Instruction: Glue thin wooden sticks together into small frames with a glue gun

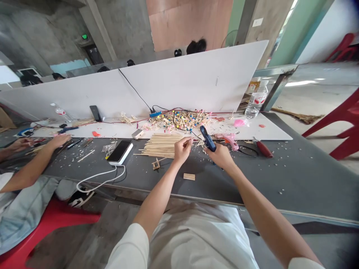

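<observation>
My left hand is closed in a pinch above the table, beside the right end of a bundle of long thin wooden sticks. A thin stick seems to stick out from its fingertips toward the right. Wrapped around a dark blue hand tool, my right hand is just to the right of it; the tool's exact kind is unclear. Nearer to me lies a small flat panel of short sticks. A little stick frame rests left of my left hand.
Behind my hands spreads a pile of colourful-tipped sticks before a white partition. A pink glue gun and a red-handled tool lie right. Left are a phone on a white power bank and a co-worker's hands.
</observation>
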Motion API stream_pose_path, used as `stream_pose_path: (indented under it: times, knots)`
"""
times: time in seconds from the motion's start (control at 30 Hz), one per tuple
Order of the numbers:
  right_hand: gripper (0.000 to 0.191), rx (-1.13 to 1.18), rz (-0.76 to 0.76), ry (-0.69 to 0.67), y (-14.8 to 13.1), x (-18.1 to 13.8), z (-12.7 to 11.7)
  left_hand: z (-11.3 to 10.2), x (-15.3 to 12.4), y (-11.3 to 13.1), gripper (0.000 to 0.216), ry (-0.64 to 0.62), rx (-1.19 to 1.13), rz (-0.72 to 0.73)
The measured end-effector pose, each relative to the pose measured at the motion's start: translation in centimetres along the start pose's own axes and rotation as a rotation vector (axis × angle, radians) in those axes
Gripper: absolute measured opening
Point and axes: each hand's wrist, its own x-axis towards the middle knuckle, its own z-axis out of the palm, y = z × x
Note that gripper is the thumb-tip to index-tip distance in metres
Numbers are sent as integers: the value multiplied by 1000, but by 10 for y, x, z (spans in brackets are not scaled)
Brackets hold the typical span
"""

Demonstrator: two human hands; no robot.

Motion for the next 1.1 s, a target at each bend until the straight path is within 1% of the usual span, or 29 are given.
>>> stream_pose_path:
  times: [0.17,0.3,0.57,0.7,0.9,1.1]
  knots:
    - [20,-9,19,9,-1,-2,1,0,1,1,48,29,-17,-3]
    - [21,-12,30,13,-2,-4,0,1,0,4,47,10,13,22]
    - [19,-66,-42,0,-6,-9,5,1,-1,9,48,43,80,63]
    - [19,-97,-76,-2,-9,-11,8,0,-1,10,50,38,102,66]
    - [24,-116,-106,10,-9,-12,14,-1,-1,8,52,38,173,100]
    - [23,-128,-126,1,-10,-16,13,-2,-3,7,50,3,200,132]
